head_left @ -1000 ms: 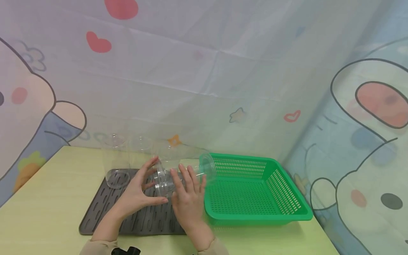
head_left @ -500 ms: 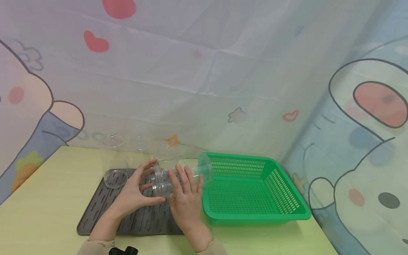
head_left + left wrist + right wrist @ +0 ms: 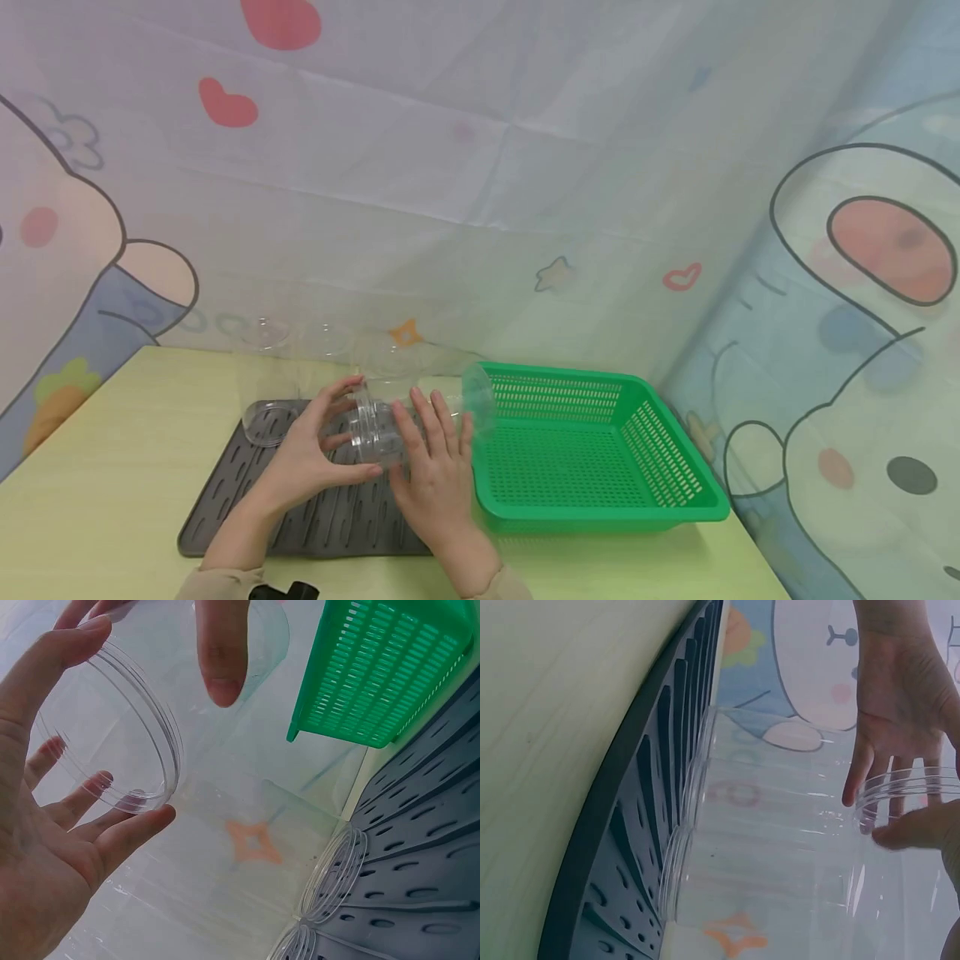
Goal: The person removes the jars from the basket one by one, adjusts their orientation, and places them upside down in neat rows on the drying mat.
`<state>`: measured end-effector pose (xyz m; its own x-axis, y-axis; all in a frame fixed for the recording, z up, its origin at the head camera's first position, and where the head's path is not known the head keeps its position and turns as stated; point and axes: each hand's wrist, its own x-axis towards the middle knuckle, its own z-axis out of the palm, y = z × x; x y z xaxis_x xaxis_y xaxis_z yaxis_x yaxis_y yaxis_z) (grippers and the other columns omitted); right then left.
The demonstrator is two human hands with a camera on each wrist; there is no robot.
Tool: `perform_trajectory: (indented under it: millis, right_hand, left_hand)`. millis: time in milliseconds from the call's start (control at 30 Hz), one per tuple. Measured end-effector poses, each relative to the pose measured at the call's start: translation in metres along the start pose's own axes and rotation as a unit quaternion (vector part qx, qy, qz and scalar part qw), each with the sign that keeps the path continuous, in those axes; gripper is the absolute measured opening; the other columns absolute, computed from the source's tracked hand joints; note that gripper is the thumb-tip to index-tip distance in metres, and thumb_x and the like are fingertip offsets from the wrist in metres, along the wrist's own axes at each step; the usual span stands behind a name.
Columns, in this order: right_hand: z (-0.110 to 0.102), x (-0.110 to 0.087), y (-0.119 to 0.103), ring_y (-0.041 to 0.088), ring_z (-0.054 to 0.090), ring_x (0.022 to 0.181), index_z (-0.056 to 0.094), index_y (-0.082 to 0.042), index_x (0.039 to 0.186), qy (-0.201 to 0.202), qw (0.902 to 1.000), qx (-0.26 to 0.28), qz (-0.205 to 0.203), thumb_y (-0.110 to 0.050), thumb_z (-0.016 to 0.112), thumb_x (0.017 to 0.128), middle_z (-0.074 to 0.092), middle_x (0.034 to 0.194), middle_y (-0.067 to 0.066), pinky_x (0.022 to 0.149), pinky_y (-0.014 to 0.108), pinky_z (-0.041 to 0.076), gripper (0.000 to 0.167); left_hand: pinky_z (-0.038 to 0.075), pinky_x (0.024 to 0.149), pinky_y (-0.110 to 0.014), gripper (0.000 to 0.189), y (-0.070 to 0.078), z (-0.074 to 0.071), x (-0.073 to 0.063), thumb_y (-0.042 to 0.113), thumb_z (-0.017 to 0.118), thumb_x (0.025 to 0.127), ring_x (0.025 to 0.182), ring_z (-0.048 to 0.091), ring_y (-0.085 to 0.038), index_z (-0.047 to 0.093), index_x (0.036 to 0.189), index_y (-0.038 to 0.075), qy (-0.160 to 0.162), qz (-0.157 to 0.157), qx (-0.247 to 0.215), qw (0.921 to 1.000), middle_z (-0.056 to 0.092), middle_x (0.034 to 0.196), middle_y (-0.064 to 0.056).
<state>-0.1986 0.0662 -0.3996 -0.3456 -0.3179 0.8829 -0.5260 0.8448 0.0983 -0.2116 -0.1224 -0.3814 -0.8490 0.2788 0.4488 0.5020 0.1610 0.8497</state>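
Note:
Both hands hold a clear plastic jar lying on its side in the air above the grey ridged mat. My left hand grips its ringed end, thumb and fingers spread around the rim. My right hand holds the middle of the body, fingers over the side facing the head camera. The jar's far right end reaches over the green basket's left edge. Behind my hands, several more clear jars stand in a row on the mat, rims down. Their outlines are faint in the head view.
A green plastic basket with slotted walls stands on the right of the pale yellow table. A printed cloth hangs close behind the table and along the right side.
The held jar and both hands have shifted slightly left, with the hold looking much the same. The basket, mat and standing jars stay in place.

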Motion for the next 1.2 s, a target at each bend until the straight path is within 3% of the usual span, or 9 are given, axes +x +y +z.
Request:
perform_trajectory:
  millis: [133,300,433,633,733,900,1000,1100,1200]
  right_hand:
    - [-0.003,0.003,0.002,0.022,0.019,0.151,0.047,-0.014,0.141,0.018,0.9984,0.049,-0.022,-0.027,0.092,0.059,0.044,0.148,0.007,0.126,0.047,0.0,0.095]
    - [-0.008,0.007,0.005,0.028,0.022,0.15,0.045,-0.01,0.141,0.056,0.9889,0.136,-0.024,-0.016,0.085,0.063,0.041,0.152,0.008,0.125,0.051,0.0,0.088]
    - [-0.012,0.012,0.008,0.03,0.022,0.149,0.043,-0.004,0.143,0.103,0.9724,0.209,0.008,-0.015,0.073,0.079,0.038,0.154,0.01,0.124,0.049,0.0,0.071]
    - [-0.015,0.014,0.012,0.027,0.02,0.15,0.032,0.011,0.144,0.166,0.9265,0.311,0.13,-0.01,0.069,0.082,0.033,0.155,0.015,0.125,0.036,0.011,0.075]
    - [-0.017,0.014,0.012,0.026,0.016,0.15,0.021,0.006,0.15,0.17,0.8705,0.393,0.243,-0.005,0.069,0.08,0.023,0.159,0.016,0.125,0.04,0.012,0.086]
    - [-0.017,0.016,0.016,0.037,0.004,0.15,0.005,-0.004,0.156,0.182,0.7337,0.517,0.402,-0.009,0.065,0.086,0.005,0.163,0.015,0.121,0.061,0.009,0.093]
    - [-0.016,0.017,0.017,0.04,0.002,0.15,-0.002,-0.008,0.157,0.176,0.6619,0.572,0.451,-0.012,0.061,0.089,-0.001,0.164,0.015,0.121,0.06,0.013,0.093]
    - [-0.014,0.016,0.017,0.042,0.006,0.15,-0.006,-0.009,0.156,0.164,0.6013,0.625,0.47,-0.014,0.059,0.089,-0.003,0.163,0.019,0.12,0.059,0.02,0.094]
    - [-0.013,0.014,0.014,0.043,0.01,0.149,-0.009,-0.011,0.156,0.152,0.5571,0.661,0.479,-0.019,0.059,0.088,-0.001,0.162,0.02,0.117,0.062,0.024,0.096]
  left_hand:
    - [0.048,0.097,-0.063,0.102,0.001,-0.003,0.0,0.004,0.085,0.073,0.137,0.033,-0.049,0.024,0.154,0.009,0.009,0.005,0.005,0.9999,0.026,0.156,-0.02]
    - [0.051,0.097,-0.054,0.104,0.003,-0.008,-0.002,0.001,0.084,0.072,0.138,0.031,-0.048,0.021,0.154,0.008,0.022,0.019,0.011,0.9995,0.024,0.156,-0.02]
    - [0.055,0.097,-0.029,0.108,0.004,-0.011,-0.003,-0.003,0.084,0.07,0.139,0.031,-0.044,0.021,0.155,0.017,0.035,0.031,0.007,0.9989,0.025,0.157,-0.014]
    - [0.048,0.093,-0.01,0.107,0.006,-0.011,-0.004,-0.009,0.082,0.069,0.134,0.035,0.004,0.023,0.155,0.015,0.05,0.053,-0.017,0.9972,0.026,0.156,-0.016]
    - [0.049,0.093,-0.01,0.106,0.006,-0.011,-0.004,-0.011,0.081,0.069,0.129,0.035,0.013,0.023,0.155,0.015,0.051,0.056,-0.026,0.9968,0.027,0.155,-0.014]
    - [0.049,0.093,-0.01,0.107,0.003,-0.011,-0.004,-0.01,0.08,0.07,0.13,0.035,0.013,0.022,0.155,0.016,0.049,0.046,-0.025,0.9974,0.025,0.156,-0.014]
    - [0.049,0.093,-0.011,0.107,0.003,-0.01,-0.003,-0.011,0.08,0.069,0.13,0.035,0.012,0.021,0.155,0.014,0.05,0.047,-0.027,0.9973,0.024,0.156,-0.019]
    - [0.049,0.093,-0.011,0.106,0.003,-0.009,-0.003,-0.011,0.08,0.069,0.13,0.036,0.012,0.022,0.155,0.014,0.053,0.048,-0.027,0.9971,0.025,0.156,-0.017]
    - [0.049,0.093,-0.011,0.106,0.003,-0.006,-0.003,-0.01,0.08,0.07,0.129,0.035,0.012,0.023,0.155,0.017,0.055,0.044,-0.03,0.9971,0.026,0.157,-0.01]
